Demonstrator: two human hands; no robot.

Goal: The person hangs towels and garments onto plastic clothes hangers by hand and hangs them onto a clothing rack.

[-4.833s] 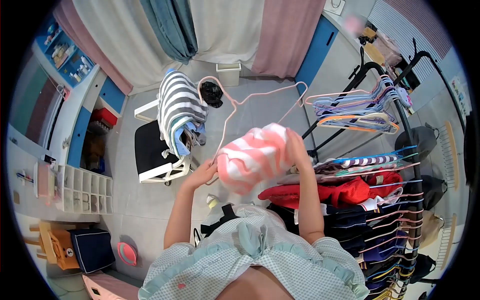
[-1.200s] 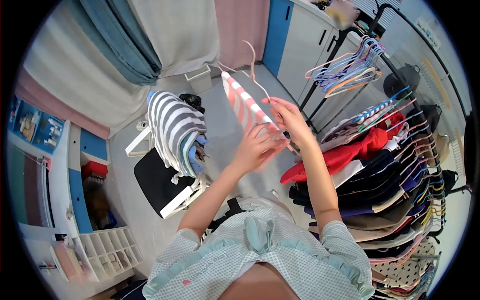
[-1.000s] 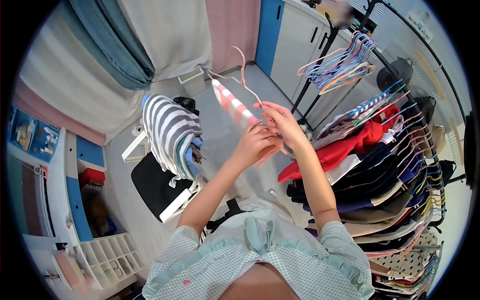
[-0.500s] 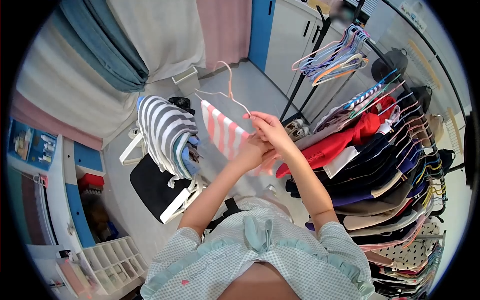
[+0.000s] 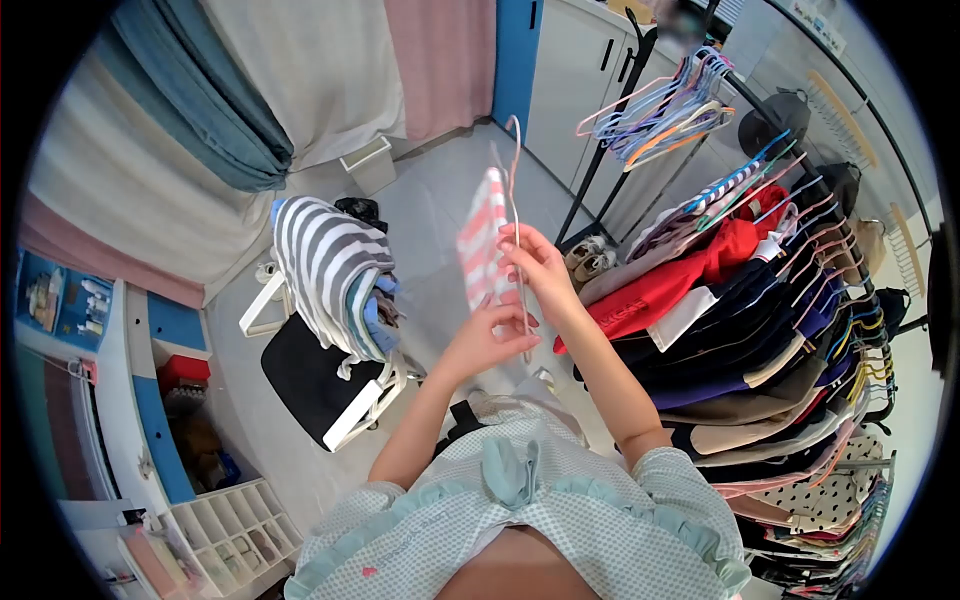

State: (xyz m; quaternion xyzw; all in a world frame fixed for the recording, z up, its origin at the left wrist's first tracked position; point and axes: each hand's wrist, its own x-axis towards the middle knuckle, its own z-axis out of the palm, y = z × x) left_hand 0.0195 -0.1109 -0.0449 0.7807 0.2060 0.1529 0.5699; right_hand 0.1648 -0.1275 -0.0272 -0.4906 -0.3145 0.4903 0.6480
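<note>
A pink-and-white striped garment point(image 5: 482, 240) hangs on a thin pink clothes hanger point(image 5: 513, 180) in front of me, its hook pointing up and away. My right hand point(image 5: 540, 268) is closed on the hanger's side, its fingertips at the cloth. Lower down, my left hand point(image 5: 488, 338) grips the striped garment near the hanger's bottom end, with the thumb beside the wire. The hanger is turned nearly edge-on, so much of its frame is hidden.
Striped clothes point(image 5: 330, 262) are piled on a black-and-white chair point(image 5: 312, 375) to the left. On the right, a rack carries many garments point(image 5: 740, 340) and a bunch of bare hangers point(image 5: 665, 120). A white bin point(image 5: 370, 165) stands by the curtains point(image 5: 330, 80).
The hanger and striped garment have swung from slanting leftward to nearly upright and edge-on. My hands have moved apart, the left one now lower on the garment.
</note>
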